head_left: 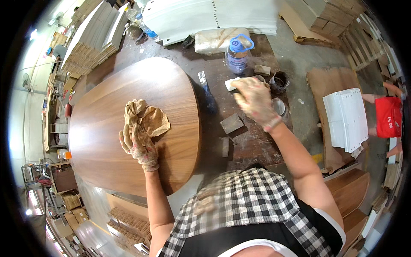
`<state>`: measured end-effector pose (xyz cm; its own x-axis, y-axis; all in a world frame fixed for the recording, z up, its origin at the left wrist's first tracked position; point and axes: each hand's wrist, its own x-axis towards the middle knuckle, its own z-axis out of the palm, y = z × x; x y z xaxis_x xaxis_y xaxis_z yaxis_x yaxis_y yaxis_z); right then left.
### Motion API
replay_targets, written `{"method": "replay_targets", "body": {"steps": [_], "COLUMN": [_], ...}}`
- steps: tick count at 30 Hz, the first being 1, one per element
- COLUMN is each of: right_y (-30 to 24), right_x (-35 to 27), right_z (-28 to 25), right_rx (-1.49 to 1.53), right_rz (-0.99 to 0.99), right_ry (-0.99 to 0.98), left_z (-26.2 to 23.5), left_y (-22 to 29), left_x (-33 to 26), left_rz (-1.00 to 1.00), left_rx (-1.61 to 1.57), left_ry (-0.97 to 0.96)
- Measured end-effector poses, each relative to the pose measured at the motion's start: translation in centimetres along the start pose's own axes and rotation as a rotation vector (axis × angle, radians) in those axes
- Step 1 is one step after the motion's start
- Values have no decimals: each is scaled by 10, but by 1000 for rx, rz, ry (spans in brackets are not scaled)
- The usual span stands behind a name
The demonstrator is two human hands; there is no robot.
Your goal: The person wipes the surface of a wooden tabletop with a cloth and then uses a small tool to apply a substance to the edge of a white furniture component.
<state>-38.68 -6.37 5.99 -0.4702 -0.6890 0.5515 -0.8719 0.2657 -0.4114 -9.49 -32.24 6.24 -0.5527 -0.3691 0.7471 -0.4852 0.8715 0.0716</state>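
My left hand [140, 147], in a stained work glove, is on a wood-grain tabletop [98, 111] with rounded ends. It is closed on a crumpled tan rag [155, 121] that spreads out past the fingers. My right hand [253, 99], gloved too and blurred, reaches over the dark bench on the right. A small white block [230, 84] shows at its fingertips; whether the hand grips it cannot be made out. Just beyond the hand stand a dark, smeared cup [279, 81] and a pale round container [278, 106], the latter partly hidden by the wrist.
A scraper [206, 92] lies beside the tabletop, with a grey block [232, 124] nearer me. Behind are a blue-capped plastic jug [237, 55], a wooden block [262, 70] and a wrapped bundle [220, 40]. White panels [346, 115] are stacked at right, near a person in red [388, 116].
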Motion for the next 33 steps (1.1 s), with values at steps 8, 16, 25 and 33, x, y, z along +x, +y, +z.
{"method": "replay_targets", "body": {"steps": [8,16,25,33], "right_y": [26,-20,-55,-90], "right_x": [49,39,-43,-79], "right_z": [92,58,-20,-28], "right_rx": [-604,411,1423,1206], "right_rz": [-24,-67,646,730], "right_ry": [-659,-543,-731,-520], "left_z": [-14,-23,-1,-3], "left_y": [32,113,166,155], "left_x": [2,5,-3,7], "left_rz": [23,166,246,487], "left_rx": [-104,-558,-951,-1028], "left_ry": [86,-336,-677,-785]}}
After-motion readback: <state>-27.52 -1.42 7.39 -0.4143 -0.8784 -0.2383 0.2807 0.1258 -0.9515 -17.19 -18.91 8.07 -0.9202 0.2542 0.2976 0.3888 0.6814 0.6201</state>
